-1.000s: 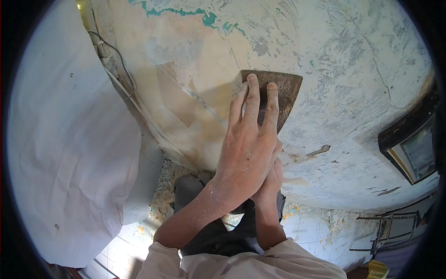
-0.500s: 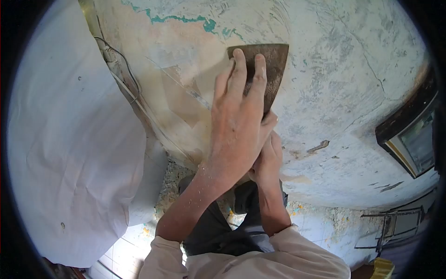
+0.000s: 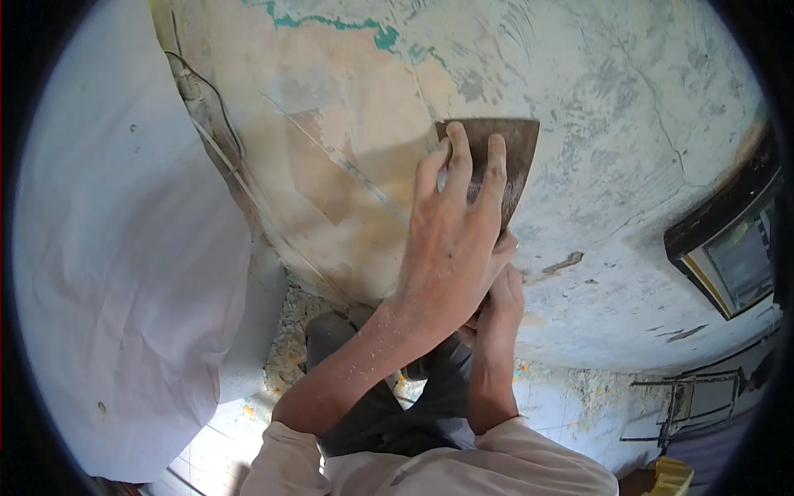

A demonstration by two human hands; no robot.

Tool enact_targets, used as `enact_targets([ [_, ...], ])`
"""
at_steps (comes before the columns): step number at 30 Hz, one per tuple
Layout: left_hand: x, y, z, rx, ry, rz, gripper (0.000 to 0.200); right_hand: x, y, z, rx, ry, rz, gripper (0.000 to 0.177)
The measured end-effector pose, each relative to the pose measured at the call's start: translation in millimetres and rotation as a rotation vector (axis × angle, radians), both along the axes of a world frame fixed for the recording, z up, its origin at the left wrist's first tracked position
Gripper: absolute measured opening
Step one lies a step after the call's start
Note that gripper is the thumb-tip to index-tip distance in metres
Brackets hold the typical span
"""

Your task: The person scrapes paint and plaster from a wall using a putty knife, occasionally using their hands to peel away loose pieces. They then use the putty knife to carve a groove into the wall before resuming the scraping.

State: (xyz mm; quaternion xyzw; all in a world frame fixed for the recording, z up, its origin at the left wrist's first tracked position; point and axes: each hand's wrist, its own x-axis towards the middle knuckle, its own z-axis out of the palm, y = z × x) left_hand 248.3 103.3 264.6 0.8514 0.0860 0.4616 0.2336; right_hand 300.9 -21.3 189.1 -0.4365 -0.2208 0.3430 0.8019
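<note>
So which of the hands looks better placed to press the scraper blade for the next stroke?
Probably the left hand: its fingers lie spread on the scraper blade. The right hand sits lower, its grip mostly hidden.

No txt, nos., brand labels or signs legible in view.

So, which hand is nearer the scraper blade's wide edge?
Left. The left hand has fingers on the blade, just short of that edge; the right hand is farther back, below the blade.
</note>
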Motion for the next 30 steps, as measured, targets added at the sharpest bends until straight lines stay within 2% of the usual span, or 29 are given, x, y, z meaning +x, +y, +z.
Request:
enact_targets([
  [4, 1.6, -5.5, -10.2, 0.0, -0.031, 0.026, 0.087, -23.1, 11.5, 4.4, -0.197, -0.076, -0.332, 0.023],
  [9, 3.8, -0.4, 3.1, 0.009, -0.039, 0.07, 0.085, -8.2, 17.5, 14.8, -0.193, -0.106, -0.228, 0.023],
  [11, 0.1, 0.2, 3.0, -0.019, -0.049, 0.051, 0.085, -14.6, 24.7, 18.7, -0.215, -0.066, -0.259, 0.023],
  [13, 0.7, -7.5, -4.7, 0.003, -0.006, 0.047, 0.085, -18.0, 18.9, 16.5, -0.129, -0.096, -0.251, 0.023],
  [17, 4.5, -1.9, 7.1, 0.008, -0.045, 0.079, 0.084, -9.7, 26.4, 36.5, -0.208, -0.136, -0.173, 0.034],
  [19, 7.0, 0.1, 2.6, 0.019, -0.078, 0.105, 0.083, -7.7, 28.3, 28.2, -0.134, -0.151, -0.161, 0.034],
  [22, 6.2, -5.1, -1.1, 0.019, -0.093, 0.06, 0.083, -13.1, 33.9, 29.8, -0.145, -0.176, -0.24, 0.034],
  [24, 5.9, 5.1, 12.8, 0.027, -0.111, 0.128, 0.083, -13.8, 33.9, 38.0, -0.168, -0.172, -0.22, 0.035],
  [26, 5.7, 7.2, 18.5, 0.024, -0.117, 0.144, 0.083, -9.0, 39.7, 52.9, -0.145, -0.161, -0.09, 0.036],
  [30, 3.7, 5.2, 9.3, 0.02, -0.097, 0.092, 0.081, -13.0, 28.3, 31.2, -0.173, -0.154, -0.16, 0.038],
])
